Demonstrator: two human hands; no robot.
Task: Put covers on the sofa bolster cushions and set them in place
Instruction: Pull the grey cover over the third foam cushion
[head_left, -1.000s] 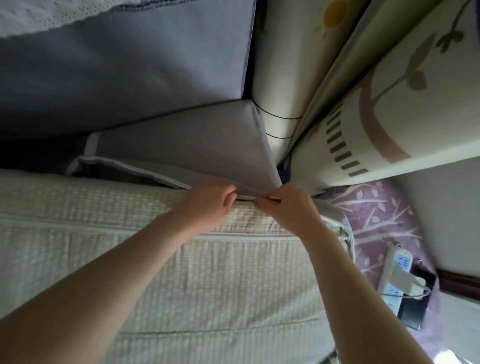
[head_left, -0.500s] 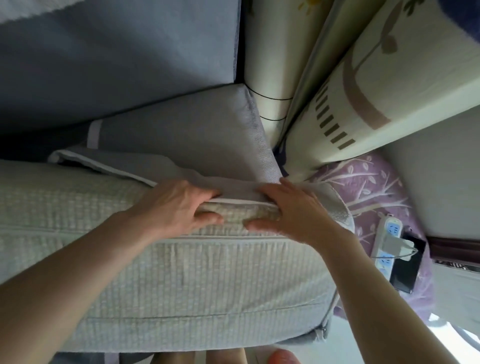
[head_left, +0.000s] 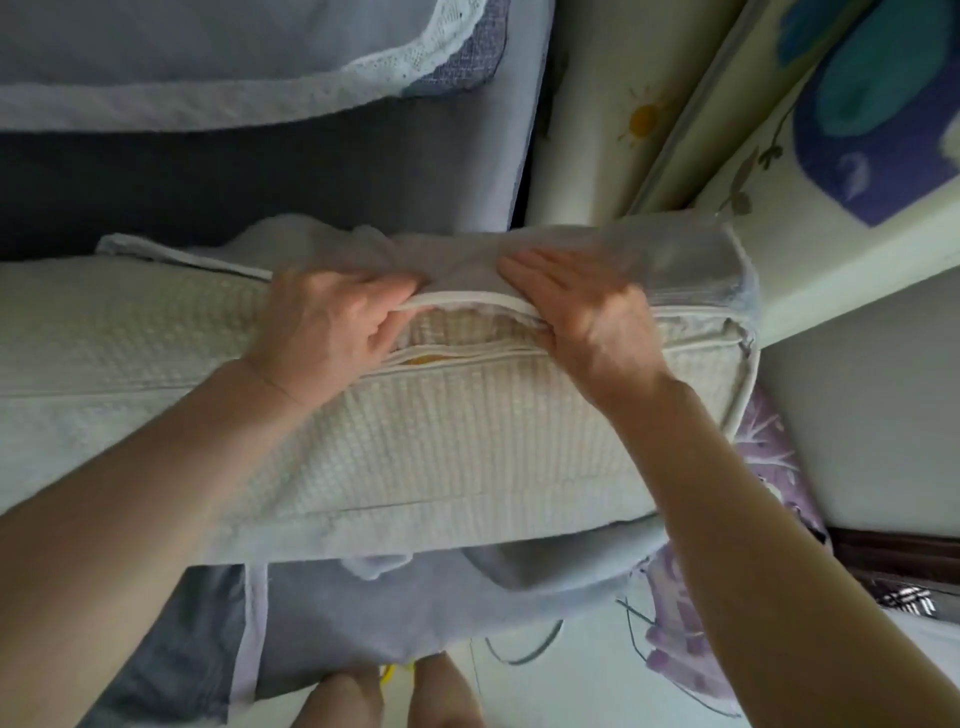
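Centrally, the cream bolster cushion (head_left: 415, 441) lies crosswise against the sofa (head_left: 260, 171), the left hand (head_left: 332, 322) pinching the grey cover (head_left: 597, 260) edge at its 12 o'clock side, the right hand (head_left: 582, 312) pressing flat, fingers straight.

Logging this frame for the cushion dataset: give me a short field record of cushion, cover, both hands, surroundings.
cushion: cream waffle-textured bolster cushion, lying across the view
cover: grey cover pulled over the right end, white piped edge lifted at the middle
left hand: left hand grips the cover's piped edge
right hand: right hand flat, fingers straight, pressing on the cover
surroundings: folded play mat to the right, lace-trimmed cloth at the top
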